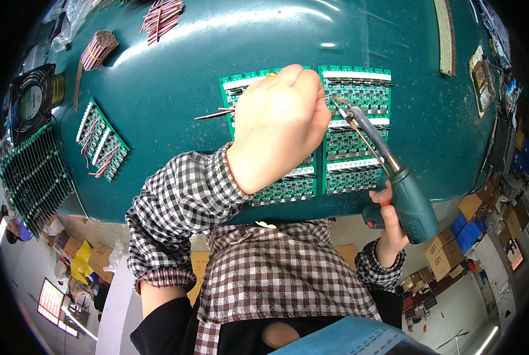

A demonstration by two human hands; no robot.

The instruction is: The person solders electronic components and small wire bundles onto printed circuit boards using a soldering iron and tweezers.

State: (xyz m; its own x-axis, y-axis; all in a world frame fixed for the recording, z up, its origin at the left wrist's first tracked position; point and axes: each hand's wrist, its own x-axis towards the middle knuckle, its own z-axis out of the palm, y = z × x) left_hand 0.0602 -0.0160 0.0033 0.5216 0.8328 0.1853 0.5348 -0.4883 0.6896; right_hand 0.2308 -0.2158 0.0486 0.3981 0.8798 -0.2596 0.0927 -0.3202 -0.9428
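My left hand is closed over the green circuit board panel on the left, its back hiding much of that panel. Thin wires stick out from the hand's left side; their other ends are hidden by the fingers. In my right hand is a dark green soldering gun, gripped by its handle. Its metal tip reaches up and left over the second circuit board panel, close to my left fingertips. Whether the tip touches anything I cannot tell. Both panels carry rows of white and black parts.
At left lies a smaller board with wires attached. Nearby are a fan and a stack of boards. A banded wire bundle and loose wires lie at the back. A long strip and tray are at right.
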